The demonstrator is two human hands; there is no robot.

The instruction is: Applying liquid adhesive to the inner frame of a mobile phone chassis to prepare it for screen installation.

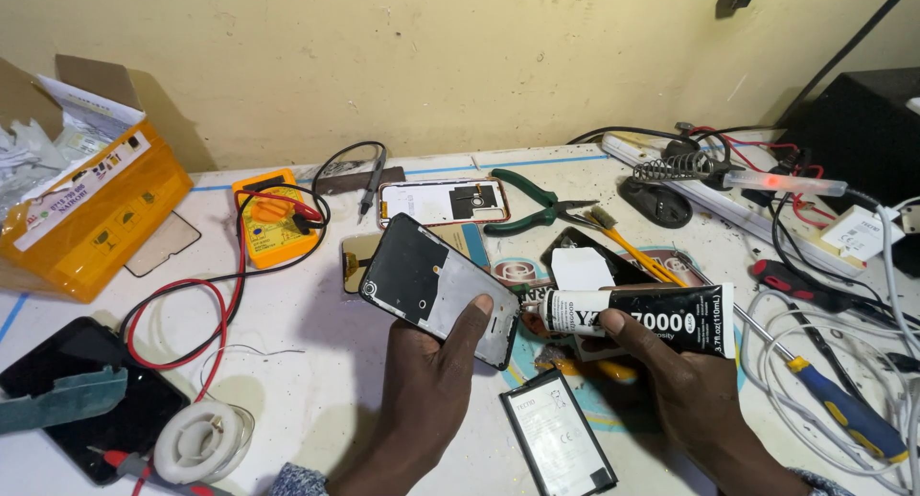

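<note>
**Desk:** Head-camera view over a cluttered white workbench (316, 362) — what is in the hands?

**Photographer:** The left hand (431, 381) grips a dark phone frame (436, 287) by its near right edge, thumb pressed on the inner face, the frame tilted and raised above the bench centre. The right hand (690, 381) is wrapped around a black glue tube (642, 319), fingers closed tight on its body. The tube's white nozzle points left and sits just beside the frame's right edge; whether it touches, I cannot tell.

**Desk:** And around them?

**Photographer:** A phone battery (558, 443) lies near, between the two wrists. Farther back rest a yellow multimeter (268, 226) with red and black leads, a second phone body (443, 203) and green-handled pliers (532, 208). An orange cardboard box (91, 213) stands far left, a soldering iron (757, 180) far right, a blue-handled screwdriver (843, 405) near right.
</note>
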